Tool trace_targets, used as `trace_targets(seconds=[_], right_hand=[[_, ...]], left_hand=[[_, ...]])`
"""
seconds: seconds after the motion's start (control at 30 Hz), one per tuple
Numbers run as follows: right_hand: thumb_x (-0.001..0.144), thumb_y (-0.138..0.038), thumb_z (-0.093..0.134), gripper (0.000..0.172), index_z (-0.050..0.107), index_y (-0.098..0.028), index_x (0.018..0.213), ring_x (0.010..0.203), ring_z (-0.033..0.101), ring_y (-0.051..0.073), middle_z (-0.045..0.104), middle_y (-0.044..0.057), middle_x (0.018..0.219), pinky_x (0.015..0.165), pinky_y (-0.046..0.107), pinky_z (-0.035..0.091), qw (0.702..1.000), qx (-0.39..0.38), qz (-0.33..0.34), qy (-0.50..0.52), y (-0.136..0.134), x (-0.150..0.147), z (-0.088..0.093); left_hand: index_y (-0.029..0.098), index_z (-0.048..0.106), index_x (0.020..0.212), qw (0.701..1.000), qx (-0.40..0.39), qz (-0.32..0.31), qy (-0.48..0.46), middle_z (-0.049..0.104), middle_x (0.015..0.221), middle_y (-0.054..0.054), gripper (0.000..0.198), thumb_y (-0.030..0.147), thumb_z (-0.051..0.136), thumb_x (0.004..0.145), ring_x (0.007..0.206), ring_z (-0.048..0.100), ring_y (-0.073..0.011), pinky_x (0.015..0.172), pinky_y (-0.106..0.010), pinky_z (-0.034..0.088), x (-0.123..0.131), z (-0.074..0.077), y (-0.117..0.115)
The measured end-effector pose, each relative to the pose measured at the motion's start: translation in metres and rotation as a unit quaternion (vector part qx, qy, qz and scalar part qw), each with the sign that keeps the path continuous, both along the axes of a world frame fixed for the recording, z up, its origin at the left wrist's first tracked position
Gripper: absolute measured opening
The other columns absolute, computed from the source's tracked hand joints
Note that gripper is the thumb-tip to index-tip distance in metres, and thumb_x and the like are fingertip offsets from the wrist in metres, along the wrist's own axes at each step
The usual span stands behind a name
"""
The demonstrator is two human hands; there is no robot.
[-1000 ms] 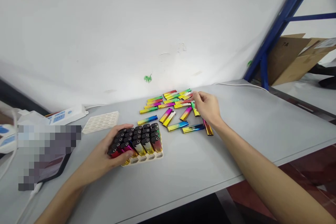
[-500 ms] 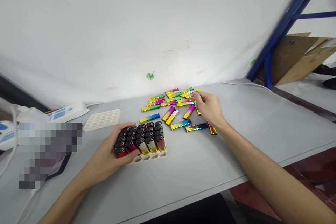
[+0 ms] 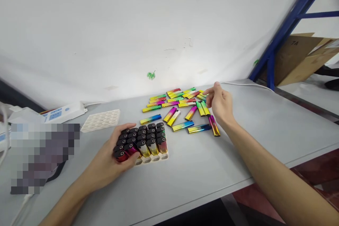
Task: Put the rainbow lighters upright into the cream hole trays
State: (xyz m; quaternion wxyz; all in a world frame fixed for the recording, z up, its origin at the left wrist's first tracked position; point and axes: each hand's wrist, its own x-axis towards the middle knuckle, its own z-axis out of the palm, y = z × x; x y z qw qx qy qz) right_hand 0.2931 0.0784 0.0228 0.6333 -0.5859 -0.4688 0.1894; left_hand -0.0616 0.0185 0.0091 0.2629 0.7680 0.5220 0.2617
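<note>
My left hand [image 3: 116,152] is wrapped around the left side of a block of black-topped lighters [image 3: 142,136]. They stand upright in rows in a cream tray [image 3: 164,156], whose front row of holes shows bare on the right. Loose, shiny lighter-shaped cases [image 3: 181,126] in gradient colours lie flat on the table behind and to the right. Above the right edge of that spread hovers my right hand [image 3: 221,106], fingers bent and apart, with nothing visible in it. Close by its wrist lies a red-and-gold case [image 3: 214,125].
A second cream tray [image 3: 100,120] with holes lies at the back left. Beside it are a white power strip [image 3: 63,111] and a pixelated object [image 3: 46,159]. A white wall [image 3: 132,35] bounds the table [image 3: 185,180]. Cardboard boxes [image 3: 299,58] stand behind a blue frame [image 3: 280,35].
My right hand has moved right and slightly up from the loose cases, uncovering two green-and-yellow ones and the red-and-gold one. My left hand keeps its hold on the lighters.
</note>
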Motion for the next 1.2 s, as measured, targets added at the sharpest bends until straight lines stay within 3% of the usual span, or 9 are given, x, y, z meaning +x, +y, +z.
trace_targets(seconds=[0.27,0.57,0.83,1.03,1.2], right_hand=[[0.097,-0.071,0.036,0.060,0.063,-0.023,0.073,0.043,0.045,0.016,0.050,0.001,0.051,0.043,0.031,0.035,0.992,0.030,-0.057,0.107,0.007,0.024,0.005],[0.094,-0.077,0.026,0.064,0.060,-0.026,0.074,0.045,0.048,0.020,0.051,0.005,0.054,0.043,0.035,0.034,0.995,0.026,-0.068,0.069,0.010,0.031,0.003],[0.095,-0.073,0.032,0.060,0.060,-0.026,0.071,0.044,0.045,0.019,0.050,0.004,0.053,0.044,0.035,0.033,0.994,0.018,-0.062,0.089,0.008,0.027,0.006],[0.095,-0.074,0.035,0.060,0.061,-0.025,0.071,0.043,0.044,0.018,0.050,0.004,0.052,0.042,0.034,0.032,0.993,0.020,-0.059,0.101,0.007,0.027,0.007],[0.096,-0.072,0.037,0.060,0.062,-0.024,0.070,0.043,0.045,0.017,0.050,0.004,0.052,0.041,0.033,0.033,0.993,0.019,-0.056,0.103,0.008,0.027,0.006]], left_hand=[[0.037,0.038,0.143,1.000,0.023,0.007,0.006,0.065,0.127,-0.007,0.074,0.052,0.073,0.080,0.110,0.069,-0.0323,0.088,-0.044,0.062,-0.002,-0.004,0.000],[0.036,0.040,0.139,1.000,0.018,0.014,0.011,0.068,0.121,-0.006,0.067,0.050,0.071,0.081,0.099,0.071,-0.0306,0.076,-0.039,0.063,-0.002,-0.003,0.000],[0.032,0.043,0.134,1.000,0.007,-0.023,0.002,0.070,0.105,-0.003,0.063,0.046,0.071,0.080,0.081,0.070,-0.0246,0.071,-0.037,0.061,-0.001,0.003,-0.003],[0.031,0.044,0.134,1.000,0.008,-0.022,0.002,0.071,0.101,-0.002,0.064,0.046,0.072,0.079,0.079,0.070,-0.0234,0.070,-0.036,0.061,-0.001,0.004,-0.004],[0.033,0.044,0.133,1.000,0.003,-0.020,-0.006,0.071,0.109,-0.004,0.064,0.047,0.075,0.078,0.090,0.071,-0.0267,0.074,-0.036,0.062,-0.002,0.002,-0.003]])
